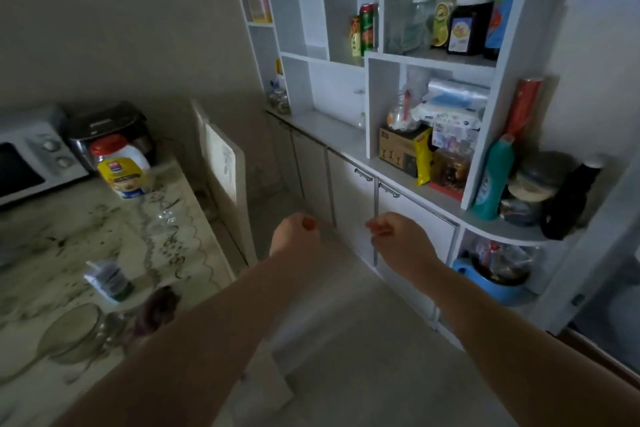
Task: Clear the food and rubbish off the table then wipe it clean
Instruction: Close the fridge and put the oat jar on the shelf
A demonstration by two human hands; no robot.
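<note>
1. The desk [52, 253], at far left, was the surface to be cleared. Its patterned cloth carried a red-lidded jar [121, 170], a clear glass [162, 215], a small packet [109, 279] and a glass bowl [72, 333], with dark specks scattered across it. By this evidence the clearing was unfinished.
2. Risk — the glass and the bowl were transparent and the room was dim. A careless sweep of the left forearm, which crossed the desk's near edge in this view, could probably tip either one to the floor.
3. Risk — wiping before the items were lifted would likely smear the specks and drag the loose cloth, toppling whatever stood on it.
4. The left hand [294, 234] was held out over the floor, well apart from the desk, with its fingers curled narrow into the palm. Whether they pinched something thin could not be told.
5. The right hand [401, 241] was level with the left, its fingertips drawn together just beside the cupboard's door handle [375, 215]. Contact with the handle, or any hold on a thing, could not be told.
</note>
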